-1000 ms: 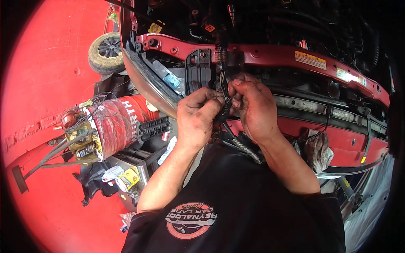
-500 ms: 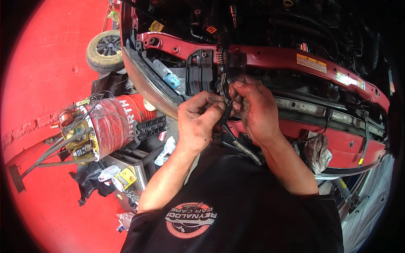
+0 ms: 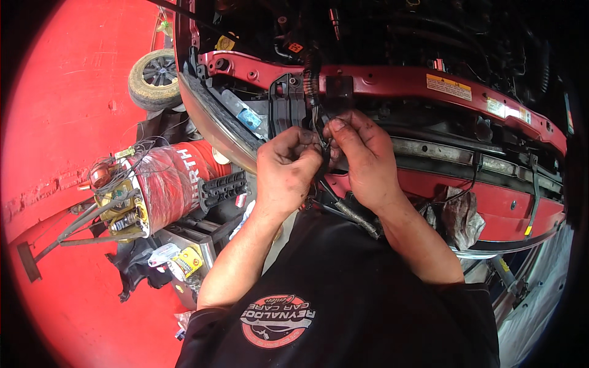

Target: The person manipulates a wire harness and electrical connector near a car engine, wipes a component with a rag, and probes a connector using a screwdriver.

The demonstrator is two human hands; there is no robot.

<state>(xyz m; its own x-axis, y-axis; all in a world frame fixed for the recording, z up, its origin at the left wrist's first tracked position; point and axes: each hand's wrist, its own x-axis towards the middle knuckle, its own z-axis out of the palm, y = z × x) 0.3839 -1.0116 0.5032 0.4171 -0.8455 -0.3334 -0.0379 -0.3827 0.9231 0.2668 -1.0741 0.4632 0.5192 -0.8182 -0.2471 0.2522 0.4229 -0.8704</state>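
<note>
A black wiring harness [image 3: 311,83] runs down over the car's red front crossmember [image 3: 392,80], with ribbed conduit above and bare wires between my hands. My left hand [image 3: 288,168] has curled fingers and thumb closed on the harness. My right hand [image 3: 365,159], just right of it, pinches the wires with thumb and forefinger, slightly higher up. The fingertips partly hide the wires. Below my hands the harness continues into a grey ribbed sleeve [image 3: 353,214]. A black plastic bracket [image 3: 285,101] sits behind my left hand.
The headlamp [image 3: 221,138] borders the left of the dark engine bay [image 3: 460,37]. At left are a tyre [image 3: 153,92], a red drum [image 3: 172,184] with cables and parts, and a cluttered metal cart [image 3: 196,239]. A crumpled grey covering [image 3: 463,221] hangs at the lower right bumper.
My right hand and the upper harness have shifted slightly left, bringing the right thumb closer to my left fingers. Both hands stay closed on the wires.
</note>
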